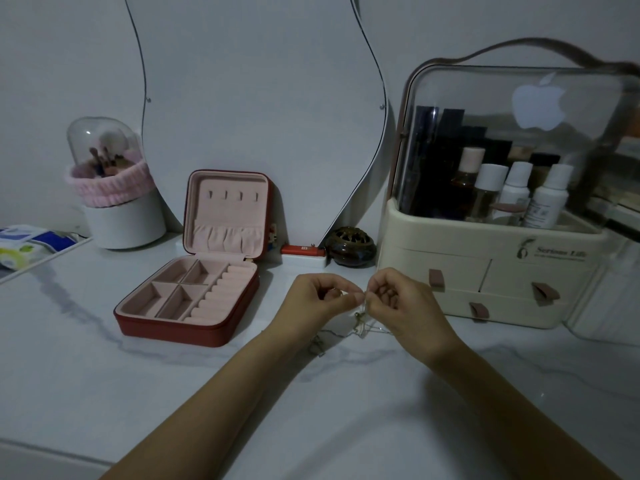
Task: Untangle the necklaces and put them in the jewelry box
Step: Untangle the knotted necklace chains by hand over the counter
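A red jewelry box (173, 325) with a pink lining lies open on the white marble table, its lid propped upright against the mirror. To its right, my left hand (320, 301) and my right hand (403, 306) meet fingertip to fingertip just above the table. Both pinch the thin tangled necklaces (360, 323), whose fine chains hang down from my fingers and trail onto the table below and to the left. The box compartments look empty.
A cream cosmetics organizer (491, 289) with a clear lid and drawers stands close behind my right hand. A dark round burner (350, 245) and a red lighter (303, 250) sit by the mirror (259, 98). A brush holder (119, 202) stands far left.
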